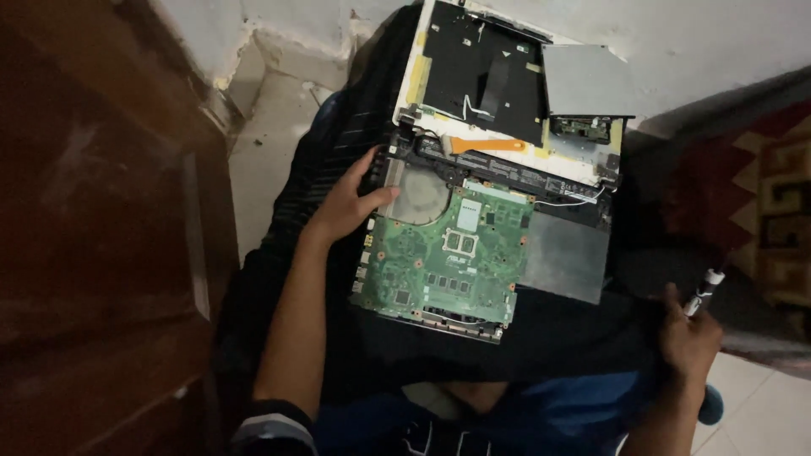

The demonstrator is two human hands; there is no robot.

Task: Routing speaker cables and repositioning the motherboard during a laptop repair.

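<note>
An opened laptop lies on my lap, its green motherboard [439, 257] loose on top of the dark base [557, 253]. The white inner case [481, 76] with an orange ribbon cable [490, 144] and a silver optical drive [587, 80] sits at the far end. My left hand [346, 203] grips the left edge of the base beside the motherboard, thumb on the board's corner. My right hand [688, 338] is off to the right, closed around a small screwdriver [705, 287] with a pale tip.
A dark wooden door or cabinet [101, 228] fills the left side. Pale floor tiles [270, 135] and a chipped white wall [676, 34] lie ahead. A patterned red rug [760, 194] is at the right. My blue clothing [541, 418] shows below.
</note>
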